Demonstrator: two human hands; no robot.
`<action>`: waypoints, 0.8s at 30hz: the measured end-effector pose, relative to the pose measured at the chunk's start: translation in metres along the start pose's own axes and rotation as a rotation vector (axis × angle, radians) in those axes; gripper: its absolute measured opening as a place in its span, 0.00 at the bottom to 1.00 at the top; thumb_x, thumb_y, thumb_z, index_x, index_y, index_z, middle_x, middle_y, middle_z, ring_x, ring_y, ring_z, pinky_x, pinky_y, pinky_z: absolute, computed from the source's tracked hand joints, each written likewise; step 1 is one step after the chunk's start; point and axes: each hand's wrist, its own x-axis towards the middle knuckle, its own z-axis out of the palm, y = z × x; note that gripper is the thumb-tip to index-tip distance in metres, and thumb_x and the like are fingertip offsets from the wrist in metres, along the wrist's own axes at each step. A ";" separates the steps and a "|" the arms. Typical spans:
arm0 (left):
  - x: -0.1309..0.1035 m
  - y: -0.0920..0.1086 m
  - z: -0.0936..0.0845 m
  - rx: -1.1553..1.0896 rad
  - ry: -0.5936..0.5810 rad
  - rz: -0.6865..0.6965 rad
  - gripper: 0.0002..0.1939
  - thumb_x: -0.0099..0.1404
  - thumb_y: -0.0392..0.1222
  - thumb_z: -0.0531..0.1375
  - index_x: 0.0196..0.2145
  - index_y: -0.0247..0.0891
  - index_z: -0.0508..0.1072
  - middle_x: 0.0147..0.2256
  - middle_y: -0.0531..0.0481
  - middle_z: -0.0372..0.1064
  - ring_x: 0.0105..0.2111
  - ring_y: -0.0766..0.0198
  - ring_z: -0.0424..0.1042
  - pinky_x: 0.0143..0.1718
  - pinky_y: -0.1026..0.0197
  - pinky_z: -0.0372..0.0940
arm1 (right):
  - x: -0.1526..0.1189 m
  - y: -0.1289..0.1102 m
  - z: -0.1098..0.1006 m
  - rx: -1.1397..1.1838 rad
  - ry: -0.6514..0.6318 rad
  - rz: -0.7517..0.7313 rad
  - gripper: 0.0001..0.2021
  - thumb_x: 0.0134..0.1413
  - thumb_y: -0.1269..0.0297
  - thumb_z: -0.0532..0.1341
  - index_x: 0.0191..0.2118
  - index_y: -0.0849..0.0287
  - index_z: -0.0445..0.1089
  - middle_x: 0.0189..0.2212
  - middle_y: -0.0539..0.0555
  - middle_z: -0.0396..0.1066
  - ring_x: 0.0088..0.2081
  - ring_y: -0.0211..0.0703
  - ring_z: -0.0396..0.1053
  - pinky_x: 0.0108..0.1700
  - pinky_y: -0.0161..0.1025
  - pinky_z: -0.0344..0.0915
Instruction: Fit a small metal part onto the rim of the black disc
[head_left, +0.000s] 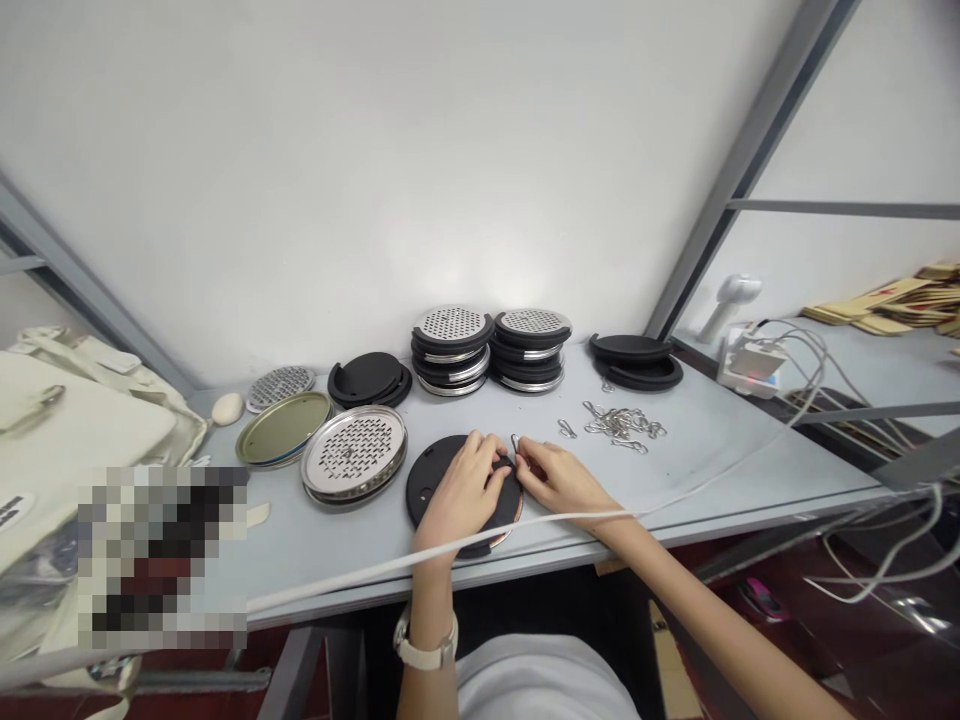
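Bracing the black disc (436, 468) at the counter's (315, 550) front edge with bent, parted fingers of the left hand (463, 488) and pinching a clip (515, 440) between fingers of the right hand (553, 474) by the disc's right rim

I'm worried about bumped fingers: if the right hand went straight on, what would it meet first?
The right hand would probably meet the left hand first, above the black disc; exact depth is unclear.
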 end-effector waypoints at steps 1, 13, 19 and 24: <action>0.000 0.000 0.000 0.002 -0.001 -0.003 0.06 0.66 0.35 0.51 0.40 0.41 0.63 0.40 0.50 0.60 0.40 0.62 0.65 0.44 0.56 0.62 | 0.000 0.001 0.000 -0.001 -0.005 0.001 0.07 0.60 0.68 0.49 0.29 0.56 0.55 0.22 0.47 0.60 0.25 0.37 0.58 0.29 0.32 0.52; -0.001 0.003 -0.002 -0.003 0.000 -0.006 0.15 0.66 0.34 0.51 0.50 0.45 0.61 0.41 0.50 0.60 0.42 0.62 0.65 0.47 0.57 0.62 | -0.001 0.007 0.005 -0.099 -0.049 -0.039 0.09 0.61 0.68 0.48 0.29 0.58 0.60 0.24 0.50 0.63 0.27 0.38 0.60 0.33 0.33 0.55; -0.001 0.003 -0.002 0.000 -0.015 -0.010 0.13 0.66 0.34 0.50 0.46 0.45 0.65 0.41 0.50 0.60 0.41 0.62 0.65 0.46 0.58 0.62 | 0.001 0.008 0.006 -0.156 -0.072 -0.092 0.12 0.63 0.67 0.47 0.29 0.59 0.62 0.24 0.52 0.64 0.29 0.39 0.62 0.34 0.34 0.56; -0.001 0.003 -0.002 -0.009 -0.008 -0.008 0.11 0.66 0.34 0.50 0.44 0.44 0.65 0.41 0.50 0.60 0.42 0.61 0.65 0.46 0.57 0.62 | 0.001 0.009 0.007 -0.151 -0.076 -0.093 0.12 0.63 0.67 0.47 0.29 0.59 0.62 0.24 0.52 0.64 0.29 0.39 0.62 0.35 0.34 0.57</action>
